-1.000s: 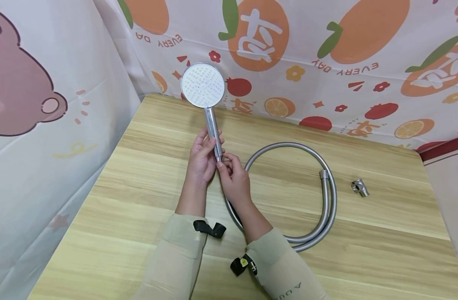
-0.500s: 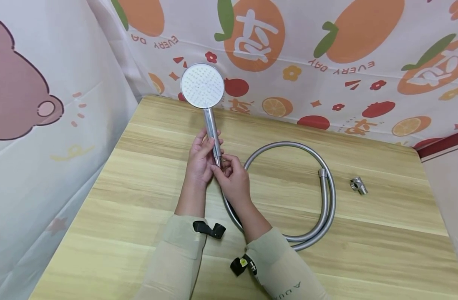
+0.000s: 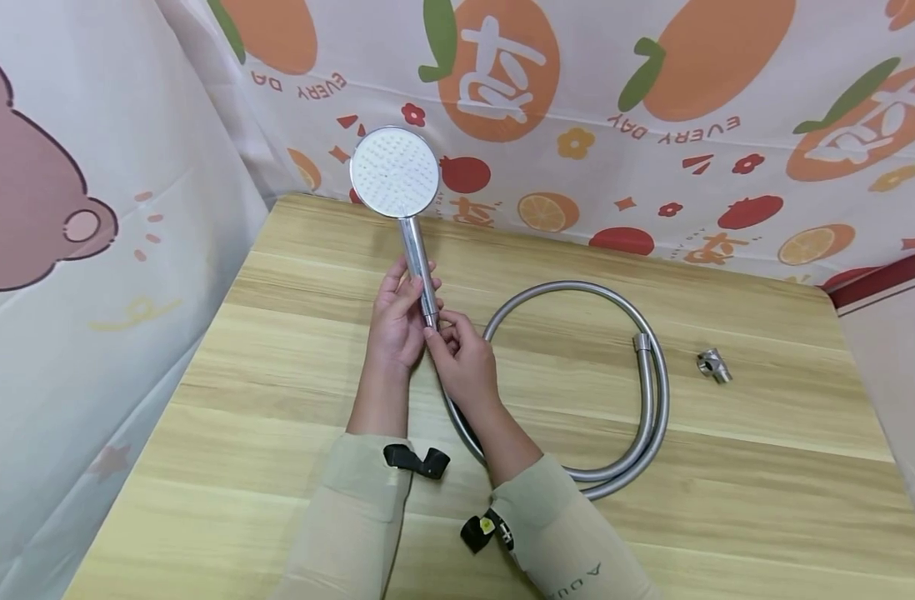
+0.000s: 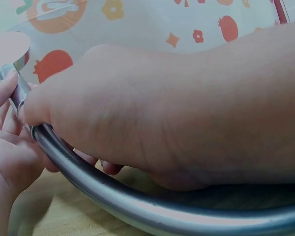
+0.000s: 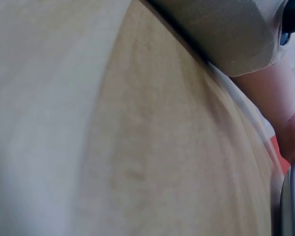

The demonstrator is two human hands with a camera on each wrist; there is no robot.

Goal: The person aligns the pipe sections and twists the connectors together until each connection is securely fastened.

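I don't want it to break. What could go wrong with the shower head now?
The shower head might tip or slip, since the left hand holds it only by its shiny handle. The hose might tug or twist, as it loops across the table while the right hand pinches near its end.

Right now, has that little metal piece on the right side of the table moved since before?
No: against the back right corner of the table in the head view, the little metal piece lies in the same spot.
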